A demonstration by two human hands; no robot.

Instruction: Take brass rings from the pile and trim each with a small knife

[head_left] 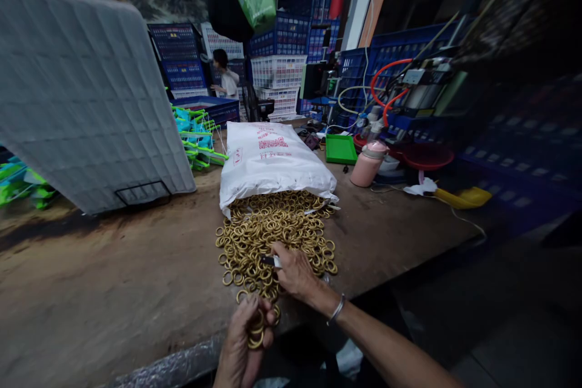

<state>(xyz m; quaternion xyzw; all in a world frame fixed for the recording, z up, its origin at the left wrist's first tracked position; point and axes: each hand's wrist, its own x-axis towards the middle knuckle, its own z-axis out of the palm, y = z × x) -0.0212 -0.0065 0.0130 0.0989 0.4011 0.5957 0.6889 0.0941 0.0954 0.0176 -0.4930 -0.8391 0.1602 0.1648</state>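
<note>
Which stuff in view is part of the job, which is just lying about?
In use:
gold rings, piled and in left hand
small black-and-white tool in right hand
open white sack

Seemingly lying about:
pink bottle
green tray
red dish

The worktop (113,279) is brown and worn, with dark stains toward its left end and crinkled clear film (177,367) along part of the near edge. Across its middle lies a white sack (282,157) with red print, its open mouth facing the near edge; gold-coloured rings (268,236) spread from that mouth in a loose heap almost to the edge. Toward the left end stands a pale ribbed panel (91,97), with green and blue plastic pieces (200,139) just beside it. Toward the right end sit a green tray (341,150), a pink bottle (367,165), a red bowl (427,156) and a yellow object (464,197).
</note>
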